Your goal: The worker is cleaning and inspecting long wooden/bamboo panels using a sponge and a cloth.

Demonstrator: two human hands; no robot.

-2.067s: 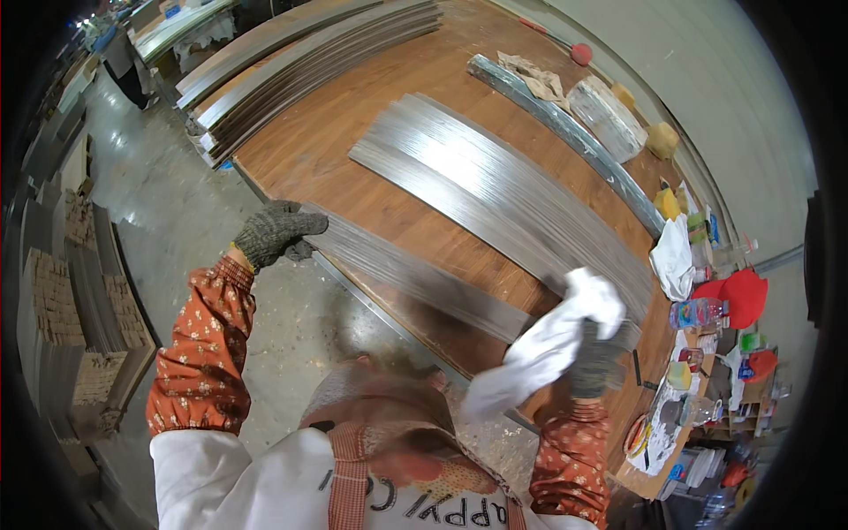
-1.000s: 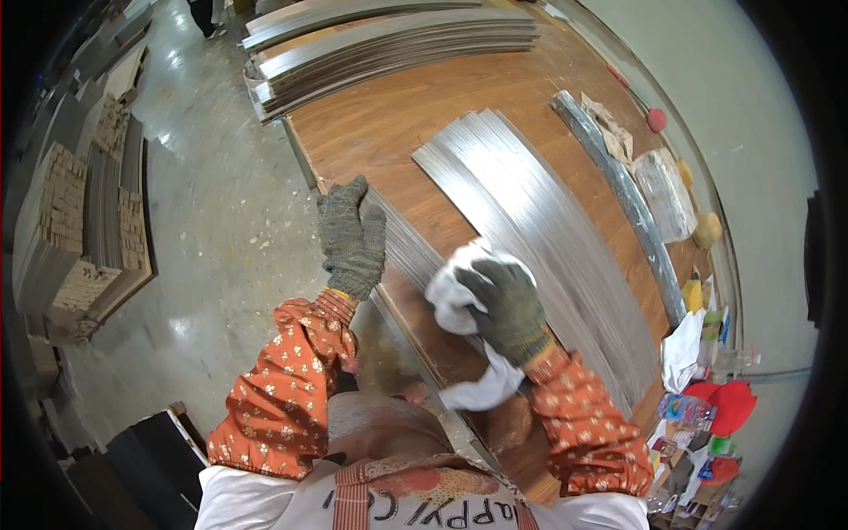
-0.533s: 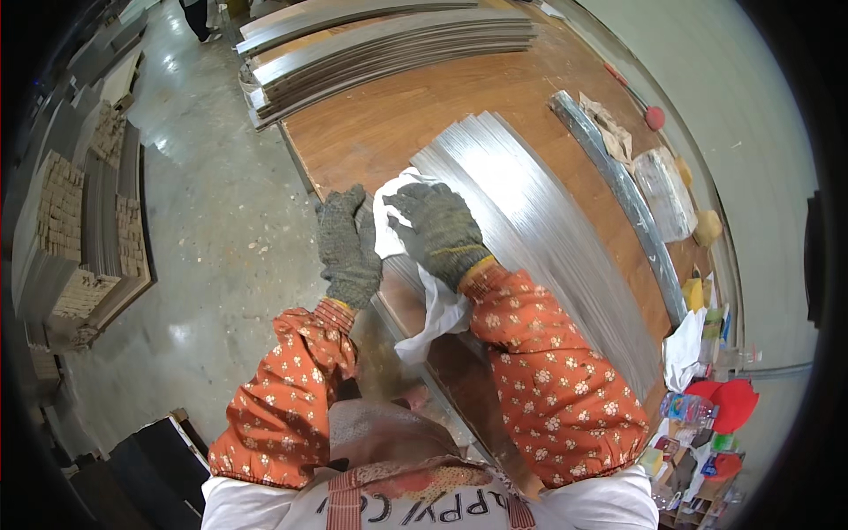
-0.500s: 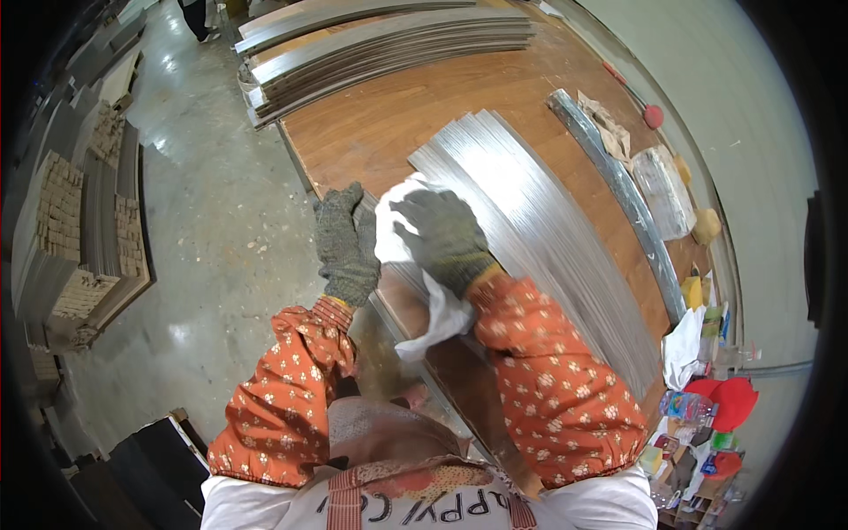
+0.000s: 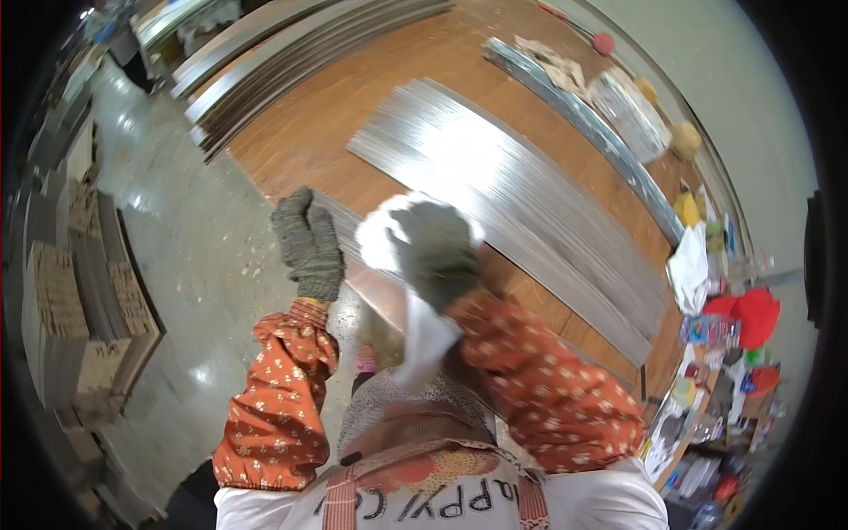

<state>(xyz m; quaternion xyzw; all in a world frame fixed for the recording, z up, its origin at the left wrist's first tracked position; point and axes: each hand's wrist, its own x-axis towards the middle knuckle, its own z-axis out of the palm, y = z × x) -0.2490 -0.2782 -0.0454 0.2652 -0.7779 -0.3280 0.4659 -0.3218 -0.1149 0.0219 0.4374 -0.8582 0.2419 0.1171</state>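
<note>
right fingers [image 5: 408,231] are gripping white cloth [image 5: 378,237] over the plank [image 5: 339,214] beneath | left fingers [image 5: 295,212] are resting by its end, grip unclear | wiping is looking unfinished | boards [image 5: 503,181] are lying beyond right fingers, whether wiped unclear

Bare table [image 5: 309,141] lies between stacked planks [image 5: 305,64] and spread planks [image 5: 495,168]; a long bar [image 5: 590,134] blocks the far edge, the left hand [image 5: 307,243] and right hand [image 5: 437,252] the near.

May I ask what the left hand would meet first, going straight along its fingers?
Across the brown tabletop, the left hand would probably meet the stack of grey planks, though depth is unclear.
</note>
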